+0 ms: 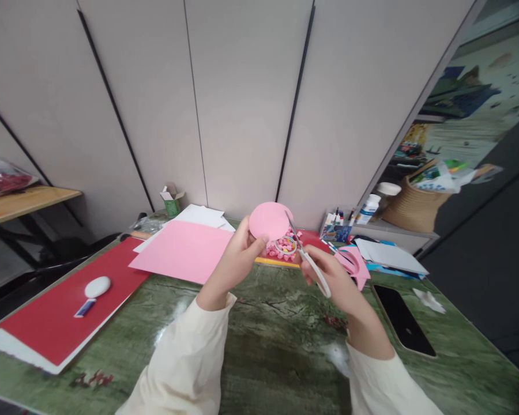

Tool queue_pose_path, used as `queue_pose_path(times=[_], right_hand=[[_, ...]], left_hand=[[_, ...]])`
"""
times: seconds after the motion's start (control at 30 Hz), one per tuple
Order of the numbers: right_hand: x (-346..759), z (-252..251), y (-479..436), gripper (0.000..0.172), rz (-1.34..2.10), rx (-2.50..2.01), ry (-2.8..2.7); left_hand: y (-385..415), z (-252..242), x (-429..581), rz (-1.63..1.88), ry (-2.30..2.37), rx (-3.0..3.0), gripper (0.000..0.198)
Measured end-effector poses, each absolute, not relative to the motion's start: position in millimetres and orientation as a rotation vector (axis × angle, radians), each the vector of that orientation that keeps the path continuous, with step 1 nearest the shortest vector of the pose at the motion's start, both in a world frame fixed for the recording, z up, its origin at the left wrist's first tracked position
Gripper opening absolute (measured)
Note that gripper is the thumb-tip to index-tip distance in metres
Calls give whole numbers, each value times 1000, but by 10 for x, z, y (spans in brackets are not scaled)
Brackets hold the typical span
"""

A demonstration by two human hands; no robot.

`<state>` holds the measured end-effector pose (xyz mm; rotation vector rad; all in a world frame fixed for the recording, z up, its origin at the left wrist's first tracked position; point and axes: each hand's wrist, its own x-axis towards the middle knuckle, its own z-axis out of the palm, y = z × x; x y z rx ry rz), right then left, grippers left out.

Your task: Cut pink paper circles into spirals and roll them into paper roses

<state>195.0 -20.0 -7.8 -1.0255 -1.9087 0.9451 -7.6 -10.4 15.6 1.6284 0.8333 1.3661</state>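
My left hand (243, 249) pinches a round pink paper disc (269, 219) by its lower left edge and holds it up above the table. My right hand (328, 271) is closed around white-handled scissors (315, 268). Their blades point up and to the left, close against the right edge of the disc; whether they touch the paper I cannot tell. Behind the scissors, small pink pieces (275, 249) lie heaped around a ring-shaped rim on something red. A pink paper sheet with a curved cutout (360, 266) rests just right of my right hand.
A large pink sheet (185, 248) overlaps white paper at left. Red card (90, 294) carries a white oval object (97, 286) and a small blue-and-white block (85, 308). On the right are a phone (403, 320), a pen holder (337, 226) and a white bottle (367, 208). Panels stand behind.
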Motion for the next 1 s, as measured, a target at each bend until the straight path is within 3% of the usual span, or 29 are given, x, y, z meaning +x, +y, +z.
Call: queue_pose_path(times=[1.0], right_hand=[[2011, -38, -223, 28, 948, -1100, -1979]], left_hand=[[-98, 159, -122, 1452, 849, 1542, 19]])
